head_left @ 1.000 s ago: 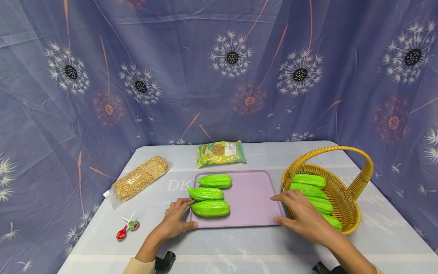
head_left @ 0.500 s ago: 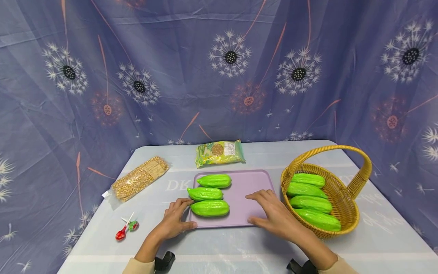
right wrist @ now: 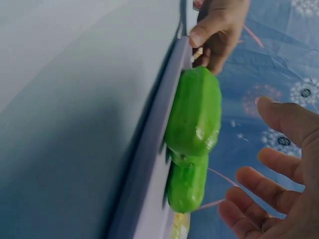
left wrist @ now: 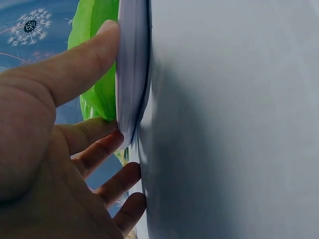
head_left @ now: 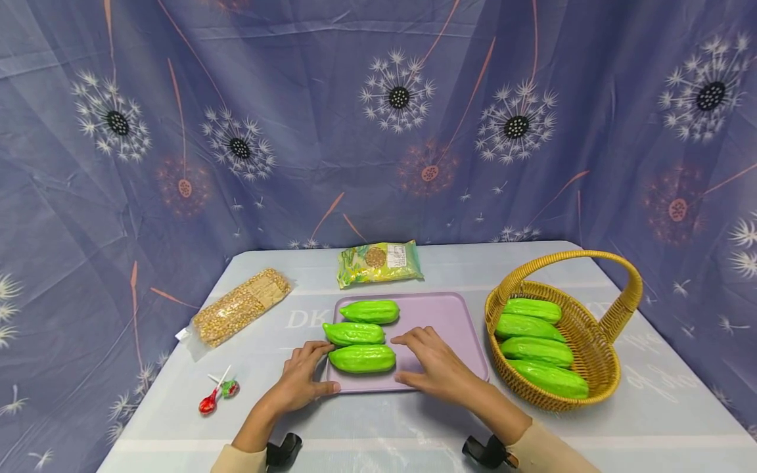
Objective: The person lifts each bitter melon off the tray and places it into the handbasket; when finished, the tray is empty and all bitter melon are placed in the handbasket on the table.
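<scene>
On the left half of a purple tray [head_left: 440,322] lie three green ribbed gourds, stacked front to back as the back gourd [head_left: 370,311], the middle gourd [head_left: 355,334] and the front gourd [head_left: 362,359]. My left hand [head_left: 304,378] rests at the tray's left side, fingertips by the rim and thumb at the near corner. In the left wrist view the thumb [left wrist: 94,50] overlaps the tray's edge. My right hand [head_left: 440,371] is over the tray, right of the front gourd, fingers spread with nothing between them. The right wrist view shows it apart from the gourds.
A wicker basket [head_left: 597,368] with a tall handle stands on the right, holding several green gourds. A yellow-green packet [head_left: 381,264] lies behind the tray, a bag of corn kernels [head_left: 242,309] at the left. Two lollipops, one red [head_left: 208,403], one green [head_left: 230,388], lie front left.
My right hand has moved left from the basket's edge, across the tray, to beside the front gourd. My left hand stays at the tray's left side.
</scene>
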### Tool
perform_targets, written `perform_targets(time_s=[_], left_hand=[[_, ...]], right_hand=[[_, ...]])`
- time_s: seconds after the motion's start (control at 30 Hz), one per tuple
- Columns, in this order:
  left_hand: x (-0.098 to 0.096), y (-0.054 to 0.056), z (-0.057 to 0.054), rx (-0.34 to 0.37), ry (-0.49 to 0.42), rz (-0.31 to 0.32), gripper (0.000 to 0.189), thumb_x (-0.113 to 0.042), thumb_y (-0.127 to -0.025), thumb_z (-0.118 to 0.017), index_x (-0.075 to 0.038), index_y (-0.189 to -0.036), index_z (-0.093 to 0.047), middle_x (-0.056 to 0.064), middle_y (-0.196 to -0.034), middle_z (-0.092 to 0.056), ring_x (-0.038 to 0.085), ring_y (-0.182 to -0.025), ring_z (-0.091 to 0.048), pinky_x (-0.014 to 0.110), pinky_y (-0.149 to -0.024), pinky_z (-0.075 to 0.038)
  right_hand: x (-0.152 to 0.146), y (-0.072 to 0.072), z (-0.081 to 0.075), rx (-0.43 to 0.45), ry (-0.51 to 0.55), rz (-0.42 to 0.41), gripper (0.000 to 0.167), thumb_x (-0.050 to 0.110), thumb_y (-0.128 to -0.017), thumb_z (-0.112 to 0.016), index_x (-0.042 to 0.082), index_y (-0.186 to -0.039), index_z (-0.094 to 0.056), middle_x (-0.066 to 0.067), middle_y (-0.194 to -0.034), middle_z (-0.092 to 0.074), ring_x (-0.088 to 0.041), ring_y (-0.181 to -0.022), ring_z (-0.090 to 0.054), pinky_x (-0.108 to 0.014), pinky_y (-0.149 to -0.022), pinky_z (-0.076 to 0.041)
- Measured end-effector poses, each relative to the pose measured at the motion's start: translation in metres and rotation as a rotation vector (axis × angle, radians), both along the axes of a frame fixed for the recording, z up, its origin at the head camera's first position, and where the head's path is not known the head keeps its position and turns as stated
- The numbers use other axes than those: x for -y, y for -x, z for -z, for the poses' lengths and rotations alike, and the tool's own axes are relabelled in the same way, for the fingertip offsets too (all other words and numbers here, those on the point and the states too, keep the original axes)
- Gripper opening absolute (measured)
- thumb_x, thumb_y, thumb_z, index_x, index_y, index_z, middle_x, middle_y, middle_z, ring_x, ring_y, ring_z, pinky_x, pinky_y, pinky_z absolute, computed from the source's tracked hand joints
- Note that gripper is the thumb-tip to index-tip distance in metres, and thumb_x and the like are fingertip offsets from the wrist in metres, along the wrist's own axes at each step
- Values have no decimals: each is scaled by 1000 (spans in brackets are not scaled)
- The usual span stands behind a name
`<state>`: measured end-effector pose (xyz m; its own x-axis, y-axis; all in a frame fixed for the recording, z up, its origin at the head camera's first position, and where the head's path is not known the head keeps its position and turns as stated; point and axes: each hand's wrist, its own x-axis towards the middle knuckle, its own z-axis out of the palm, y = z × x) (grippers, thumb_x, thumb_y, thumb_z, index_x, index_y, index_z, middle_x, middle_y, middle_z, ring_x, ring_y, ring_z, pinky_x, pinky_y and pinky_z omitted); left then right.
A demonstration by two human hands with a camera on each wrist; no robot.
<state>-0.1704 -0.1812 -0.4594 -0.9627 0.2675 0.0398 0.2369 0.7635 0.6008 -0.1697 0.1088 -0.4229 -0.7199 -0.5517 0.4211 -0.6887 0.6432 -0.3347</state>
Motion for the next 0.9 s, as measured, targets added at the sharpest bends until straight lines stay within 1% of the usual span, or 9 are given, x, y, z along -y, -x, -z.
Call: perform_targets(time_s=[0.23,0.37,0.6,0.9], left_hand=[[0,0,-1,2,-10,6,70,-33,-72,-80,-10,-132,-52,7,-134,-46,30,-120,-37,51,-96,-26],[0,0,-2,9,-15,4,70,-33,-72,-80,-10,-132,-51,7,-134,-45,30,-120,-37,53,-97,-25],[0,-1,-1,12,-21,4,70,-33,-72,-80,-10,-132,-51,7,-135,-45,30,-121,-37,53,-97,-25],[1,0,0,14,-29,3,70,-33,-72,-80,-11,-132,-52,7,-135,-45,30,-120,-38,53,-97,-25]], right_hand=[[18,9,8,38,-30,-5,56,32,-75,-77,11,-123,-58,0,-112,-58,-15,-102,-49,-35,-88,-44],[25,14,11,66,-34,0,56,32,-76,-77,13,-124,-58,-1,-114,-57,-16,-102,-48,-35,-88,-44],[36,21,14,71,-52,25,56,34,-75,-78,15,-124,-58,0,-112,-55,-16,-100,-47,-34,-86,-43],[44,27,21,152,-116,45,56,36,-77,-76,14,-125,-57,-3,-113,-54,-17,-101,-46,-36,-88,-43]])
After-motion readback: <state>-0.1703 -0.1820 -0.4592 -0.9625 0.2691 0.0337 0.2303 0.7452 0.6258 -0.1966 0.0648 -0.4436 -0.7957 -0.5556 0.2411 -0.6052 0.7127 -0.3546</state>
